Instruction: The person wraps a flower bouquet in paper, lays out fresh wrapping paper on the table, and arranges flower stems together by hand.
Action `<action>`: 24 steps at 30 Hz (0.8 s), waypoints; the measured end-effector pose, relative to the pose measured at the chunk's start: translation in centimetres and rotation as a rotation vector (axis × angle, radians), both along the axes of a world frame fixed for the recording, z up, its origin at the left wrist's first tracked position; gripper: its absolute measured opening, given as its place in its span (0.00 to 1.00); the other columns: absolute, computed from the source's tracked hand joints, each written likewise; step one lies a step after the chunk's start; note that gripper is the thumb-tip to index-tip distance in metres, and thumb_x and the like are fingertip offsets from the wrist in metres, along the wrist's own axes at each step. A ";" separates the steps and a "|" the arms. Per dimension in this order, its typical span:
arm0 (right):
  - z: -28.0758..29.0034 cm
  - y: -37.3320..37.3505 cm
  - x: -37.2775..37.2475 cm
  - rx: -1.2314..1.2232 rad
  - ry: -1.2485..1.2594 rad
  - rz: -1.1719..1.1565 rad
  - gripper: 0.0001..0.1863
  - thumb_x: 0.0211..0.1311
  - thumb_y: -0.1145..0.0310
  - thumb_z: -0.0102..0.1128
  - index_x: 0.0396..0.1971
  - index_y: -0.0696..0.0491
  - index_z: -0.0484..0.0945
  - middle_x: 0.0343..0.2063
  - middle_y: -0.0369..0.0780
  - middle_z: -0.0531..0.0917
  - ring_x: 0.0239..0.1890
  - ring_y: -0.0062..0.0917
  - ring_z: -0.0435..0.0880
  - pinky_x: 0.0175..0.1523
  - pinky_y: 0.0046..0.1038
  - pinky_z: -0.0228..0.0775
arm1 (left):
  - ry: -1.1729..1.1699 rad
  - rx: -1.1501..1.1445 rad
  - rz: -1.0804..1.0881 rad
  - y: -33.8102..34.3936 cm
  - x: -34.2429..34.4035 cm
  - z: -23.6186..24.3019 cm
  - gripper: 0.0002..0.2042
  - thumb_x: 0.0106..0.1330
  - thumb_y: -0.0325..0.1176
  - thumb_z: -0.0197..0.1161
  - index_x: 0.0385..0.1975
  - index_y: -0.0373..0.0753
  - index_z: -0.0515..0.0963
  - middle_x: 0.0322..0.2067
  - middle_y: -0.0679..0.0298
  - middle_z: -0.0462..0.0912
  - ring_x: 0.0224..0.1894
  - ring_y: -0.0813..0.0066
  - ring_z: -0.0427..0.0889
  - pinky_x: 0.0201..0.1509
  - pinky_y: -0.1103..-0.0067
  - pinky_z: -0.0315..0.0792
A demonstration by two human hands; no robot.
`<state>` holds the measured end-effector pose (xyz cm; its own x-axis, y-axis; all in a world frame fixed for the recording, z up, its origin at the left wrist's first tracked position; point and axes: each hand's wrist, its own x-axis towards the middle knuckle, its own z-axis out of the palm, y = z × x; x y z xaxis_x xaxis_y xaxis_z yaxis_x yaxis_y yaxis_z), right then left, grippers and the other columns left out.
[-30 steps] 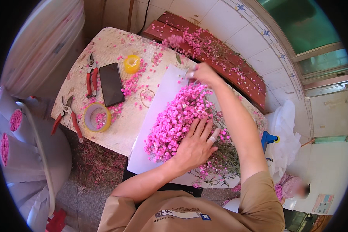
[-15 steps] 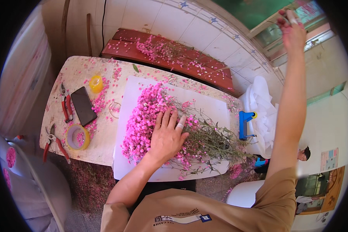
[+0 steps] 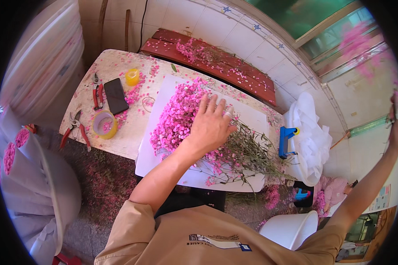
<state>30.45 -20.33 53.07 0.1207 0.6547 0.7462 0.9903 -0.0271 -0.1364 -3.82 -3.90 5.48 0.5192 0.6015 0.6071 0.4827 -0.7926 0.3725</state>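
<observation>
A bunch of small pink flowers (image 3: 177, 117) with thin green stems (image 3: 252, 154) lies on a white sheet (image 3: 252, 119) on the table. My left hand (image 3: 210, 126) rests flat on the bunch, fingers spread, pressing it down. My right hand (image 3: 396, 110) is stretched far out to the right at the picture's rim. It is closed on a sprig of pink flowers (image 3: 362, 44), which is blurred by motion and rises up and to the left of the hand.
Left of the sheet lie a black phone (image 3: 116, 95), red pliers (image 3: 97, 90), cutters (image 3: 75, 128), a yellow tape roll (image 3: 104, 124) and a yellow cup (image 3: 132, 76). A blue tool (image 3: 286, 140) and white bag (image 3: 309, 132) sit right. Red bench (image 3: 216, 57) behind; wrapped bouquets (image 3: 13, 150) far left.
My right hand left the far end of the bunch, swung up and out to the right, and now holds a sprig at the rim. My left hand stayed on the flowers.
</observation>
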 end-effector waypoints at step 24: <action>-46.3 9.2 -11.1 -0.746 0.302 0.328 0.06 0.57 0.80 0.67 0.34 0.58 0.82 0.32 0.42 0.82 0.32 0.36 0.83 0.39 0.31 0.74 | -0.239 -0.059 -0.147 -1.2 -2.2 0.2 0.24 0.54 0.33 0.65 0.52 0.32 0.79 0.55 0.50 0.80 0.63 0.52 0.75 0.71 0.55 0.62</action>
<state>19.37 -11.11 6.82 -0.0362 0.9966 0.0742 0.8881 0.0662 -0.4549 -5.99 -5.06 5.73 0.4499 0.5679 0.6892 0.2567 -0.8214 0.5093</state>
